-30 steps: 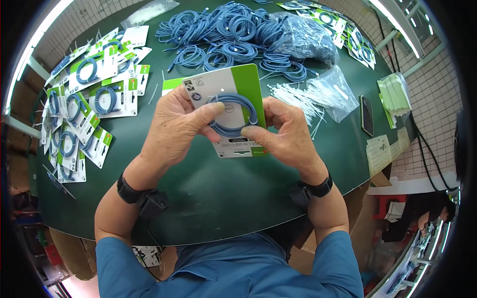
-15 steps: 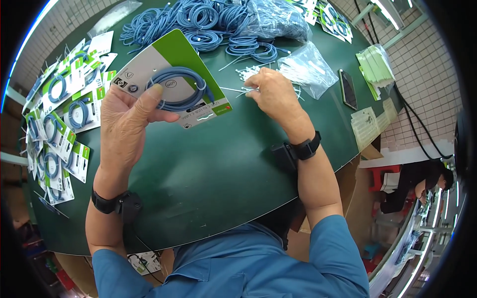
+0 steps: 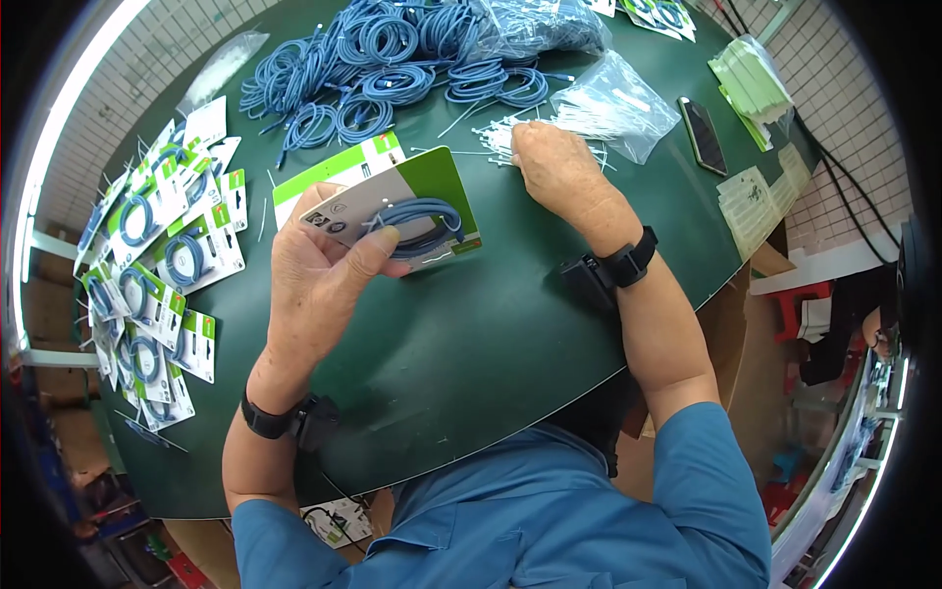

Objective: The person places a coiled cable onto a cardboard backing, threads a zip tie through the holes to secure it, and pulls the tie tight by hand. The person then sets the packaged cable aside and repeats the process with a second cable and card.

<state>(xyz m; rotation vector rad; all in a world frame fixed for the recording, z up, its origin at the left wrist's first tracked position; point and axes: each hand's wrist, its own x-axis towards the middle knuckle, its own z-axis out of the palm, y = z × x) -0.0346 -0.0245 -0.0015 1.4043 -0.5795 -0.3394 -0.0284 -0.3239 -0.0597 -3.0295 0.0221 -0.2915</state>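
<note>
Pinched in my left hand (image 3: 329, 265) is a green-and-white backing card (image 3: 363, 199), tilted, with a coiled blue cable (image 3: 424, 210) on its face. My thumb presses on the cable. Behind it shows another green-and-white card (image 3: 378, 150); whether it is also held or lies on the table I cannot tell. My right hand (image 3: 561, 169) is over a pile of white cable ties (image 3: 498, 135), fingers curled in and fingertips hidden, so anything between them is unclear. One thin tie lies between that hand and the card.
Packed cable cards (image 3: 184, 260) are heaped along the left. Loose blue cable coils (image 3: 378, 41) lie at the back, beside a clear bag (image 3: 549, 27) of cables. To the right are a bag of ties (image 3: 628, 103), a phone (image 3: 702, 135) and a stack of green cards (image 3: 751, 80).
The card in my left hand has tipped flatter and come nearer my right hand, uncovering the second card behind it. My right fingers have curled in more at the ties. The view has shifted slightly.
</note>
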